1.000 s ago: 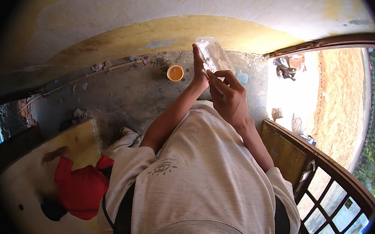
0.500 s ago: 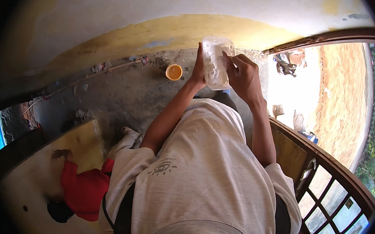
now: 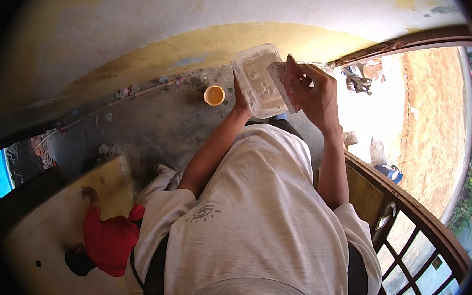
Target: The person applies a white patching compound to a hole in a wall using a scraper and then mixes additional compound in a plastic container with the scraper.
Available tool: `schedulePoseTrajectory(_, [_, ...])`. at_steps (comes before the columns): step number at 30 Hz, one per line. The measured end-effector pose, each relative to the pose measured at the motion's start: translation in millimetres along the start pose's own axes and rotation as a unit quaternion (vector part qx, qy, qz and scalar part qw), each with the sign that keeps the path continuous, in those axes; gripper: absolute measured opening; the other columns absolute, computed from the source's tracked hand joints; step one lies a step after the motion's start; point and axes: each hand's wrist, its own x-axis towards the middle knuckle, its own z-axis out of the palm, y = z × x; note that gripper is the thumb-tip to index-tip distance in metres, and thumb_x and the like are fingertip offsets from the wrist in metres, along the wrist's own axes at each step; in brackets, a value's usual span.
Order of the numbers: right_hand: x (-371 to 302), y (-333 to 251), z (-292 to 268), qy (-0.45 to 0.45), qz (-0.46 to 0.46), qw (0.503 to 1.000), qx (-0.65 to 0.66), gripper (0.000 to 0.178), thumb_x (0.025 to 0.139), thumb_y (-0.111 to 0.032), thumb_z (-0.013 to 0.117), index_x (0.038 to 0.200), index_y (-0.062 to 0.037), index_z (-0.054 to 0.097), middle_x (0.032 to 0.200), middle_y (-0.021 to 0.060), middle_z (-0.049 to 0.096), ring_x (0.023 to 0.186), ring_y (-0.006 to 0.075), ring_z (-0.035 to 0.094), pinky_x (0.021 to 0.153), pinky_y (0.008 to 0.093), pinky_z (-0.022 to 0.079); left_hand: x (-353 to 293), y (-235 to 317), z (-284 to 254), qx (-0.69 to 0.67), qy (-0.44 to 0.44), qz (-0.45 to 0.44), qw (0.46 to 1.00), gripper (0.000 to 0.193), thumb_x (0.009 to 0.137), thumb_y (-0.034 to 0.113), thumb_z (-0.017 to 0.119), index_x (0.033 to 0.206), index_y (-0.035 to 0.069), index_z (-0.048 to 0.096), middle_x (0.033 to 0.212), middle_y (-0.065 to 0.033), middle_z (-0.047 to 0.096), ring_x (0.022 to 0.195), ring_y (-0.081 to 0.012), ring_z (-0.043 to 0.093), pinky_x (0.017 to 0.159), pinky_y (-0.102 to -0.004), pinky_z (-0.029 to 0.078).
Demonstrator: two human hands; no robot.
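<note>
Two hands meet in the head view, raised well above a rough grey concrete floor (image 3: 154, 124). The left hand (image 3: 239, 95) is closed around the lower edge of a white rectangular mould (image 3: 258, 80), holding it tilted with its hollow face toward the person. The right hand (image 3: 315, 93) has its fingers curled around a small flat pale block (image 3: 281, 84) and presses it against the mould's right side. Down on the floor, an orange cup (image 3: 214, 95) stands near a wall (image 3: 162, 25) of white and worn yellow paint. At right, a brown metal gate (image 3: 408, 216) with barred panes opens onto sunlit bare earth (image 3: 432, 118). Red cloth (image 3: 108, 238) lies on a pale slab (image 3: 52, 227) at lower left.
</note>
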Motion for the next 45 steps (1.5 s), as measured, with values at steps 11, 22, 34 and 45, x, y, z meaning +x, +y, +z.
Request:
schedulePoseTrajectory(11, [16,3,-47,0.017,-0.048,0.998,0.034,0.018,0.095,-0.013,0.072,0.105,0.0008,0.076,0.081,0.0110,0.072,0.061,0.0123,0.058,0.058,0.0308,0.048,31,-34,-8,-0.076,0.020,-0.017,0.997,0.079,0.098,0.068,0.042,0.152,0.010,0.046,0.144,-0.0151,0.057,0.128,-0.0341,0.060,0.105,-0.0548,0.052])
schedulePoseTrajectory(22, [53,75,-47,-0.086,-0.056,0.980,-0.172,0.020,0.092,-0.011,0.065,0.086,0.0081,0.068,0.068,0.0240,0.063,0.057,0.0320,0.063,0.061,0.0437,0.050,56,-54,61,0.034,0.036,0.009,0.999,0.070,0.103,0.058,0.029,0.148,0.008,0.049,0.138,-0.0139,0.061,0.124,-0.0303,0.062,0.105,-0.0489,0.053])
schedulePoseTrajectory(34, [84,75,-147,-0.157,-0.126,0.978,-0.054,0.030,0.102,-0.026,0.064,0.096,0.0010,0.076,0.076,0.0152,0.073,0.066,0.0248,0.069,0.067,0.0390,0.054,105,-93,36,0.024,-0.018,-0.163,0.986,0.077,0.104,0.069,0.028,0.149,0.009,0.047,0.135,-0.0111,0.063,0.117,-0.0263,0.067,0.099,-0.0455,0.058])
schedulePoseTrajectory(45, [67,144,-94,0.006,-0.106,0.982,-0.154,0.014,0.102,-0.014,0.056,0.103,-0.0006,0.053,0.082,0.0253,0.065,0.072,0.0470,0.063,0.061,0.0534,0.048,123,-141,83,0.034,0.106,0.079,0.991,0.082,0.100,0.076,0.029,0.149,0.013,0.047,0.142,-0.0100,0.058,0.130,-0.0285,0.058,0.109,-0.0477,0.048])
